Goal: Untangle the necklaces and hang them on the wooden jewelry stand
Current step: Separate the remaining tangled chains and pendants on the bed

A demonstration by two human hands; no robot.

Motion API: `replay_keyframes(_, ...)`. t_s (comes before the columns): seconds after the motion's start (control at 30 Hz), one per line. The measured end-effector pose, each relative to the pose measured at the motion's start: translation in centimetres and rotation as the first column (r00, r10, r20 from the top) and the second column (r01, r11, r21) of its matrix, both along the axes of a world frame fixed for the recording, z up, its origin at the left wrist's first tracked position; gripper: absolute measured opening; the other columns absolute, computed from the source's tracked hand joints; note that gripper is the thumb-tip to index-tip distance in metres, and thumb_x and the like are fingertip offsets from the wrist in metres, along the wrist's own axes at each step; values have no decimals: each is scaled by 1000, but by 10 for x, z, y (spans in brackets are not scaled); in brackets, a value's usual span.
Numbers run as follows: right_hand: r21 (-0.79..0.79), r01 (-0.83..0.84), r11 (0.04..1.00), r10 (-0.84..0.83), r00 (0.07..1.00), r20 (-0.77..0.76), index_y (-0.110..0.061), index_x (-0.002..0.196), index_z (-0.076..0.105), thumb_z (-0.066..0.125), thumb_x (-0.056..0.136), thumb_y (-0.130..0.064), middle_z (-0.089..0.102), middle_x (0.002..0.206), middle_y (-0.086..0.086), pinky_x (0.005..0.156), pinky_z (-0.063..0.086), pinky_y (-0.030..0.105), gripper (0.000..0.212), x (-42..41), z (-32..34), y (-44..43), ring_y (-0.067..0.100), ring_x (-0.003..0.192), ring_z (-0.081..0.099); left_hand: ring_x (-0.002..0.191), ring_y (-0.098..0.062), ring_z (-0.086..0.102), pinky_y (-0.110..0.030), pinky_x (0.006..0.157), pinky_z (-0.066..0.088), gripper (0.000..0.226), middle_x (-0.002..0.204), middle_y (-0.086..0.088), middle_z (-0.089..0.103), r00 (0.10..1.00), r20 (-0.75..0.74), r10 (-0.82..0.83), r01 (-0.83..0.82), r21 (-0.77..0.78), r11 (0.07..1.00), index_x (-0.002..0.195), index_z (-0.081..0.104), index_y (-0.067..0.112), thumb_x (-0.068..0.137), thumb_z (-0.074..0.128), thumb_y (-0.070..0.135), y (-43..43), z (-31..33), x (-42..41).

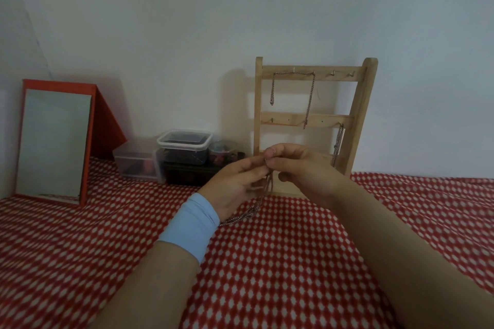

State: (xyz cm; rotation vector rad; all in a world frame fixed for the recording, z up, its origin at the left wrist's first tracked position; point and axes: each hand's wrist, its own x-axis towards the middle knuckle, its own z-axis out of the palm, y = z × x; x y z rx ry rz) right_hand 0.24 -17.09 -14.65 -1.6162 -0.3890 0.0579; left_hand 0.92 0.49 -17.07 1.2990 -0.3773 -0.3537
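While both hands meet in front of the wooden jewelry stand point(312, 115), a person pinches a tangled bunch of chain necklaces point(256, 208) above a red cloth with white diamond spots point(267, 262). The left hand point(235, 184), its wrist wrapped in a pale blue band point(191, 226), has its grip pressed thumb to fingertip on the top of the chains. The right hand point(302, 165) closes its grip on the same strands right beside it, so the two sets of fingertips touch or nearly touch. From that shared pinch the chains hang straight down between the palms, then trail under the left hand and pool on the cloth just beside the blue band.

The stand rises upright against the pale wall at the far edge of the cloth, directly behind the hands. One hung chain point(310, 93) drapes across hooks on its top rail, with two ends dangling. Another chain point(338, 144) drops from a hook at the right end of the middle rail, close behind the right hand.

At the far left edge a mirror in a red frame point(53, 141) leans back. Between it and the stand sit clear plastic boxes point(184, 147) stacked on a dark case; their contents are too dim to tell.
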Motion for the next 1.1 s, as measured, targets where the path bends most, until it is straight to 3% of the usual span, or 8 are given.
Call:
replay_keyframes(0.13, 13, -9, 1000, 9, 999, -36, -20, 82, 71, 65, 86, -14, 66, 88, -1, 70, 42, 28, 9, 3, -1, -2, 14, 83, 57, 85, -16, 68, -33, 85, 55, 15, 91, -4, 74, 994, 80, 72, -80, 98, 992, 103, 73, 14, 93, 61, 14, 6, 6, 2)
replay_keyframes(0.27, -84, 31, 996, -41, 991, -125, -12, 90, 70, 58, 93, -31, 68, 89, 1, 67, 42, 30, 24, 2, 1, -3, 16, 75, 59, 91, -21, 71, -35, 90, 56, 5, 94, -4, 76, 944, 274, 183, -269, 322, 908, 88, 73, 15, 88, 70, 19, 11, 7, 5)
replay_keyframes(0.37, -255, 102, 961, -135, 984, -113, -12, 96, 76, 64, 96, -35, 73, 84, -1, 63, 45, 28, 26, 0, -2, 1, 14, 69, 63, 85, -15, 72, -28, 84, 57, 7, 89, -1, 76, 920, 346, 184, -325, 414, 850, 88, 74, 18, 90, 68, 22, 12, 10, 5)
replay_keyframes(0.47, -218, 139, 966, -167, 980, -112, -12, 99, 75, 69, 95, -30, 74, 84, 0, 58, 46, 26, 20, -1, -4, 5, 11, 62, 64, 75, -17, 74, -24, 75, 58, 10, 90, -5, 76, 909, 393, 139, -322, 450, 833, 95, 74, 10, 93, 64, 13, 14, 15, 3)
replay_keyframes(0.6, -236, 257, 937, -221, 961, 168, -16, 108, 70, 77, 89, -17, 73, 91, 0, 56, 50, 19, 20, -1, -5, 7, 7, 63, 65, 61, -2, 69, -13, 63, 52, 12, 80, 3, 72, 885, 459, 83, -330, 489, 808, 97, 72, 5, 94, 61, 5, 17, 21, 1)
replay_keyframes(0.83, -475, 473, 743, 47, 670, 741, -27, 104, 81, 75, 91, -25, 75, 93, -13, 64, 53, 19, 15, 1, -10, 1, 3, 72, 64, 57, -1, 61, -14, 65, 51, 15, 81, -6, 74, 885, 466, -2, -335, 640, 692, 89, 75, 15, 95, 62, 20, 24, 28, 3)
replay_keyframes(0.93, -554, 570, 607, 202, 563, 801, -24, 100, 79, 70, 94, -30, 73, 90, -11, 59, 42, 11, 13, -1, -6, 3, -3, 65, 51, 62, -2, 63, -14, 69, 51, 13, 84, -6, 76, 908, 416, -47, -279, 685, 673, 94, 77, 18, 94, 64, 22, 28, 29, 4)
replay_keyframes(1.1, -565, 648, 510, 280, 496, 822, -18, 97, 70, 45, 97, -37, 67, 90, -4, 46, 49, 29, 31, -6, -6, 10, 13, 60, 60, 67, -2, 66, -13, 69, 49, 10, 85, -6, 76, 940, 334, -69, -198, 699, 687, 99, 73, 27, 91, 67, 23, 32, 30, 2)
